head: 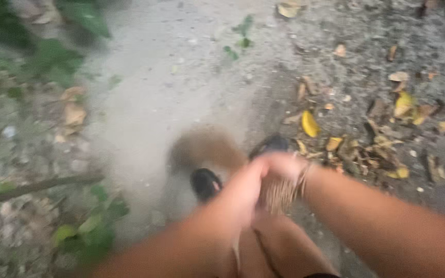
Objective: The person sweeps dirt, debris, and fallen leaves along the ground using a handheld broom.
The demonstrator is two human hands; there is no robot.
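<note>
While the whole shot is pretty smeared with motion, you can make out two bare hands meeting in the middle of the frame: the left hand (245,188) and the right hand (284,167) are pressed up against each other, both wrapped around one bundle of thin tan straw-like sticks (280,194). Each grip looks closed on that bundle, fingers curled around it, though the blur hides the individual fingers. The bundle hangs out below the right hand, just above the person's two bare knees (279,247).

Under the hands there are two dark sandals (205,183), one straight below the left hand and the other (270,144) peeking out past the knuckles. A brownish blurry patch (204,146) sits just beyond them; can't tell what it is.

Everything's over a pale dusty dirt path (171,87). Off to the right lies a scatter of dry yellow and brown fallen leaves (382,139), too many and too fuzzy to count. On the left, one dark thin branch (37,186) lies across the stones, with green leafy plants (91,231) near it
</note>
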